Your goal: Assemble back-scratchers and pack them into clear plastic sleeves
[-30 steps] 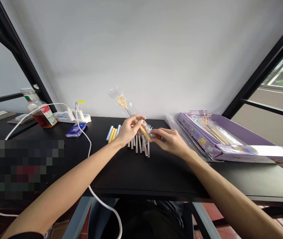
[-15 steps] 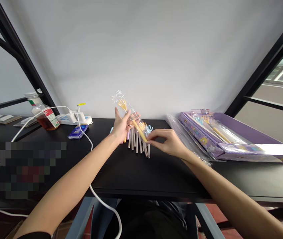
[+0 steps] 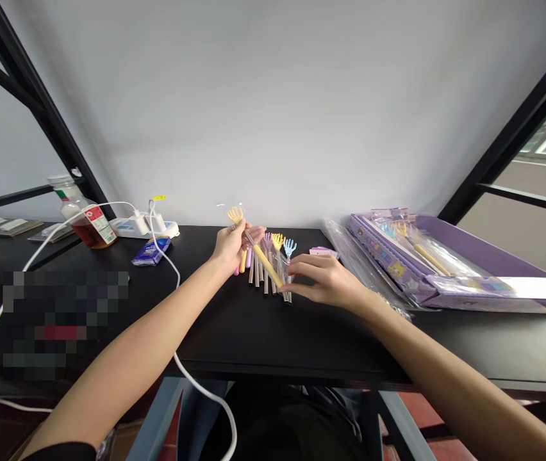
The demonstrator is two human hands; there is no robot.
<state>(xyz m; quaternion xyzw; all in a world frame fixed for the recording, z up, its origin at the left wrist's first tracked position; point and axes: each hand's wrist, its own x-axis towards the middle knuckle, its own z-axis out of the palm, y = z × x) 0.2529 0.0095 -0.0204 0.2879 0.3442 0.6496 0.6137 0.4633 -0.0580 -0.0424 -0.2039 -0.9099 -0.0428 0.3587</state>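
A yellow back scratcher with a small hand-shaped head slants across my view, head up and left. My left hand is closed round its metal shaft just below the head. At the lower end of the yellow handle, my right hand pinches with thumb and fingers. Clear plastic film glints above the head and near the handle; how far it wraps the scratcher I cannot tell. Behind and below lie several more back scratchers in a row, with purple, yellow and blue heads and silvery shafts, partly hidden by my hands.
At right stands an open purple box holding packaged scratchers, with clear plastic bags beside it. A small purple card lies behind my right hand. Left are a blue packet, a power strip, a bottle and a white cable.
The scratcher's head has dropped lower and my left hand has closed more round the shaft. The tall plastic film above the head now barely shows. The purple card has come into view.
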